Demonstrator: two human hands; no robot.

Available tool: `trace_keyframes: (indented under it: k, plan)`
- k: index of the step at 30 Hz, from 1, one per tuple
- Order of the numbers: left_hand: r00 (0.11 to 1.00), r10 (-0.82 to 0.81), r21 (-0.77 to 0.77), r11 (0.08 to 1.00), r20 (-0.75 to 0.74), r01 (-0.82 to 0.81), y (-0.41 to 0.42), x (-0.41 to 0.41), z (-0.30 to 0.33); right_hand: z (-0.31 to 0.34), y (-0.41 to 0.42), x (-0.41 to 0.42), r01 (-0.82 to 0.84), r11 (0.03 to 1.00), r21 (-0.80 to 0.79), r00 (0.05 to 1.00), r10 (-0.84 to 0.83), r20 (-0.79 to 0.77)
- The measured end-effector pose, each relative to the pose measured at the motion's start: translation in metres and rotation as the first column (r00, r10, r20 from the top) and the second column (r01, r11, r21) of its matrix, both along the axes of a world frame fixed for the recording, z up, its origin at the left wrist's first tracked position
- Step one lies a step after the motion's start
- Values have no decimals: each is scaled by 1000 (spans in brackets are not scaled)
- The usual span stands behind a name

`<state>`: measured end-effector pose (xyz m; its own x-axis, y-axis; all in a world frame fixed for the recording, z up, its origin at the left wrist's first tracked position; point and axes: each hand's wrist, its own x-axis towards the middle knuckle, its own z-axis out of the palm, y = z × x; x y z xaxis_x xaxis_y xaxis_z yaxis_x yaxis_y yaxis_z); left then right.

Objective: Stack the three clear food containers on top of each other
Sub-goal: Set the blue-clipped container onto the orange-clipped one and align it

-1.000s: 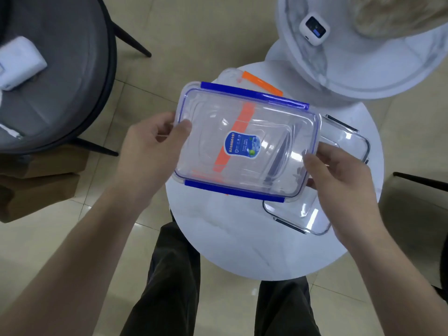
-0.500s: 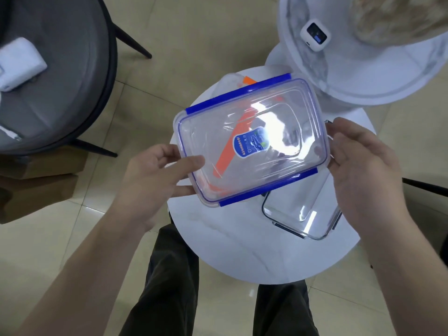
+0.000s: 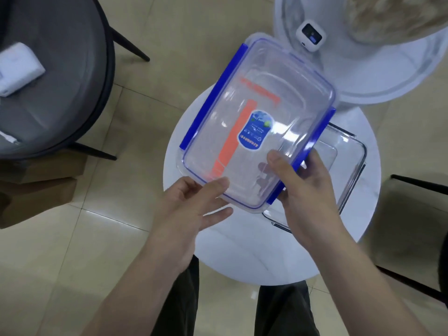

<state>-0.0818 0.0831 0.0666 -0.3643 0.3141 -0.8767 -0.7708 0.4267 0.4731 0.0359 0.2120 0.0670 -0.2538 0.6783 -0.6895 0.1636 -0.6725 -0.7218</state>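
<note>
A clear container with blue clips (image 3: pixel 271 98) and a blue label is held above the small round white table (image 3: pixel 242 251), its long side pointing away from me. My right hand (image 3: pixel 303 187) grips its near right corner, thumb on the lid. My left hand (image 3: pixel 194 204) touches the near left edge with the fingers spread. Through it shows an orange-clipped clear container (image 3: pixel 230 141) lying underneath. A clear glass container (image 3: pixel 344 170) sits on the table to the right, partly under the held one.
A larger round marble table (image 3: pixel 363 76) stands behind, with a small white device (image 3: pixel 310 36) on it. A grey chair (image 3: pixel 53 76) with a white object is at the left, another seat (image 3: pixel 417 214) at the right. My legs are under the small table.
The blue-clipped container has been turned about a quarter turn, from lying crosswise to pointing away from me. My right hand shifted to its near corner and my left hand loosened to the near edge.
</note>
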Motion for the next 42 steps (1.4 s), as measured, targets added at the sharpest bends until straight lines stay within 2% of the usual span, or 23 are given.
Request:
trace_keyframes:
  k: [2,5,11,21,25,37,42]
  plan:
    - [985,-107,-65,993,-138,99,-2,-9,-1,-1,2,1,-26,1000,-3,1000,26,-4]
    - [899,-250,-96,968,-361,231,1,-30,0,-4,3,0,-85,996,2,996,85,-7]
    - [819,-345,-79,934,-457,349,8,-54,-8,-12,0,-6,-130,991,31,990,127,68]
    - [754,-418,-127,902,-507,414,9,-54,-26,-35,-3,-7,-202,974,101,956,174,235]
    - [730,-483,-182,871,-483,456,13,-60,-26,-35,-3,-9,-157,986,57,969,142,204]
    - [777,-572,-163,820,-261,549,30,-81,-23,-29,-4,-14,-102,994,-48,985,107,133]
    - [760,-602,-182,799,-248,573,30,-83,-26,-30,-8,-15,-102,995,-20,983,104,151]
